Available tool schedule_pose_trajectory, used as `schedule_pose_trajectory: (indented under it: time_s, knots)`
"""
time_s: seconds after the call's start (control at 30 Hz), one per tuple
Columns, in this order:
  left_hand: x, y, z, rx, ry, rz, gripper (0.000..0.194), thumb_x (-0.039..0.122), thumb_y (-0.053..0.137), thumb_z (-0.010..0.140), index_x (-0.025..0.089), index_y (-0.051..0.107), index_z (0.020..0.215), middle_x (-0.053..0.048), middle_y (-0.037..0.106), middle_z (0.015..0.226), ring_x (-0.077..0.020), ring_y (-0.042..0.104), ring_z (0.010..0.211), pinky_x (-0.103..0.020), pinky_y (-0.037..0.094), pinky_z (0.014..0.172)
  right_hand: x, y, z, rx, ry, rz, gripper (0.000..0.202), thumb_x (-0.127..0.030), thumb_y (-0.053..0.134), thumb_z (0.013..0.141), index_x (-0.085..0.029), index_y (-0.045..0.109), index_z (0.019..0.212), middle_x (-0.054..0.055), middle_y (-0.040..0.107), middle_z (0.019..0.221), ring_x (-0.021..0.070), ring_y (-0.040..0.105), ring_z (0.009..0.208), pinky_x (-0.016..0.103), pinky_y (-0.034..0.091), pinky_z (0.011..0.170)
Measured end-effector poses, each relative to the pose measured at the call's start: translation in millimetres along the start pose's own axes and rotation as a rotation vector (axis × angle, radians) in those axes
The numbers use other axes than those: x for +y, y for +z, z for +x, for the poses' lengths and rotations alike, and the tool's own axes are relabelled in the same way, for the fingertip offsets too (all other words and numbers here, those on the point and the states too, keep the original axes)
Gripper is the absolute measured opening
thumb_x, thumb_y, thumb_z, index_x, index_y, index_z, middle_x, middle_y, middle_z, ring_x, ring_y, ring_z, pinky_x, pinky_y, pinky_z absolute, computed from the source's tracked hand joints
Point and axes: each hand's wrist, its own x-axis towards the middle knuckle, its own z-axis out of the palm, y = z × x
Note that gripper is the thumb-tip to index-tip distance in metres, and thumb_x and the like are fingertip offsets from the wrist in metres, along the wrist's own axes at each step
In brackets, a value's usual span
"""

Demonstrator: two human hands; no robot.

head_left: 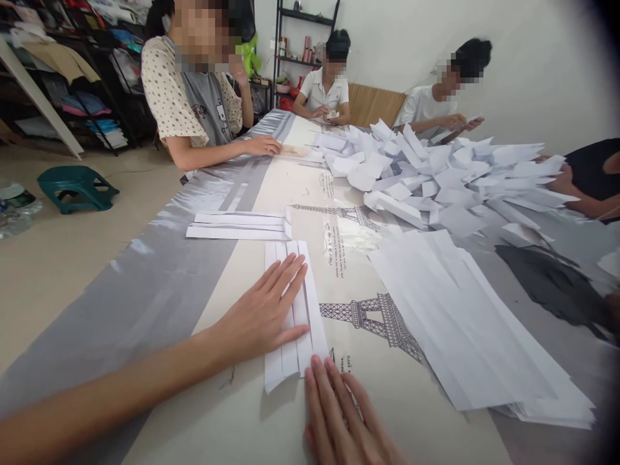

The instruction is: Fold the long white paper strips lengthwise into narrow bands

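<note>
While the left hand (276,297) lies palm down across the folded paper (301,349), its fingers are extended and slightly apart, the thumb spread toward the right edge of the piece. Right hand (341,410): fingers straight and lying close side by side, tips at the lower right corner of the same paper; whether they touch the paper or only the counter (208,413) beside it is hard to say from this angle. The folded paper shows several long parallel strips, overlapping, and points away from the wearer. Just beyond it, folded strips (237,226) lie crosswise. To the right, past a printed tower (378,316) on the counter covering, a stack of flat white sheets (465,316) sits slightly fanned; behind the stack, a large heap of folded paper pieces (416,168); right of it, a dark crumpled item (547,284). Across the left side, a co-worker in dotted sleeves (177,97) rests one hand on the counter. At the far end, two people in white, one at centre (325,93), one farther right (426,106), each hold a small white piece.
</note>
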Motion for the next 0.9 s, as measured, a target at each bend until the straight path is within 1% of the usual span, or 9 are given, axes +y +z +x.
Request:
schedule_pose_trajectory:
  time_s: [0.07,0.1,0.17,0.23,0.3,0.4,0.5,0.67,0.9]
  knots:
    - [1.5,-0.2,-0.6,0.04,0.11,0.019,0.073,0.043,0.047,0.107,0.013,0.01,0.162,-0.02,0.015,0.169,-0.0349,0.009,0.158,-0.054,0.02,0.127,2.5,1.4,1.3,0.032,-0.02,-0.039,0.046,-0.031,0.057,0.1,-0.002,0.063,0.135,0.02,0.065,0.135,0.0341,0.07,0.118,0.038,0.062,0.092]
    - [1.5,0.1,-1.0,0.049,0.202,0.007,0.062,0.032,0.046,0.108,0.015,0.018,0.161,-0.018,0.021,0.168,-0.0328,0.015,0.157,-0.052,0.026,0.126,3.5,1.8,2.3,0.051,-0.021,-0.061,0.046,-0.032,0.056,0.1,-0.002,0.064,0.134,0.019,0.066,0.135,0.0334,0.071,0.117,0.038,0.062,0.092]
    - [0.3,1.3,-2.2,0.047,0.394,-0.047,0.047,0.013,0.04,0.108,0.015,0.035,0.154,-0.016,0.041,0.16,-0.0269,0.032,0.153,-0.044,0.039,0.121,5.2,1.8,4.3,0.09,-0.022,-0.093,0.045,-0.033,0.056,0.1,-0.003,0.066,0.132,0.019,0.068,0.133,0.0319,0.072,0.114,0.037,0.061,0.091]
    - [-1.6,2.3,-3.2,0.045,0.49,-0.119,0.041,0.006,0.038,0.106,0.013,0.047,0.145,-0.014,0.057,0.147,-0.0229,0.047,0.144,-0.036,0.049,0.114,6.8,0.4,6.2,0.101,-0.037,-0.105,0.044,-0.034,0.057,0.1,-0.003,0.068,0.129,0.018,0.07,0.13,0.0309,0.072,0.113,0.037,0.059,0.091]
    - [-2.9,2.0,-3.4,0.054,0.491,-0.205,0.037,0.007,0.041,0.105,0.012,0.053,0.14,-0.013,0.064,0.139,-0.0227,0.053,0.139,-0.036,0.052,0.111,8.6,-1.7,7.7,0.092,-0.053,-0.095,0.042,-0.034,0.058,0.1,-0.005,0.07,0.127,0.017,0.072,0.128,0.0302,0.072,0.112,0.037,0.058,0.092]
    - [-3.2,-0.6,-2.5,0.027,0.479,-0.319,0.038,0.013,0.047,0.102,0.011,0.054,0.139,-0.013,0.066,0.137,-0.0236,0.054,0.138,-0.038,0.05,0.115,11.7,-4.1,10.4,0.094,-0.067,-0.079,0.041,-0.034,0.055,0.102,-0.005,0.071,0.126,0.015,0.073,0.126,0.0289,0.071,0.112,0.037,0.057,0.091]
    - [-3.8,-0.9,-1.7,0.031,0.472,-0.358,0.037,0.018,0.052,0.102,0.012,0.055,0.138,-0.013,0.067,0.135,-0.0239,0.054,0.138,-0.039,0.049,0.116,15.6,-5.8,15.0,0.101,-0.065,-0.035,0.039,-0.032,0.052,0.103,-0.006,0.072,0.124,0.013,0.075,0.123,0.0284,0.071,0.105,0.037,0.058,0.086]
    - [-6.4,7.0,-2.1,0.073,0.453,-0.409,0.026,0.022,0.054,0.105,0.015,0.061,0.129,-0.011,0.067,0.134,-0.0229,0.056,0.135,-0.038,0.053,0.111,23.0,-12.1,22.3,0.034,-0.096,0.017,0.04,-0.032,0.052,0.101,-0.005,0.074,0.121,0.013,0.077,0.118,0.0292,0.072,0.091,0.037,0.059,0.079]
    - [-2.3,18.1,-1.2,0.053,0.278,-0.591,0.017,0.027,0.057,0.106,0.02,0.072,0.108,-0.006,0.068,0.132,-0.0199,0.061,0.127,-0.034,0.056,0.104,19.5,-9.1,16.5,0.089,-0.08,0.031,0.036,-0.027,0.05,0.103,-0.006,0.071,0.125,0.014,0.076,0.119,0.0299,0.072,0.103,0.038,0.058,0.085]
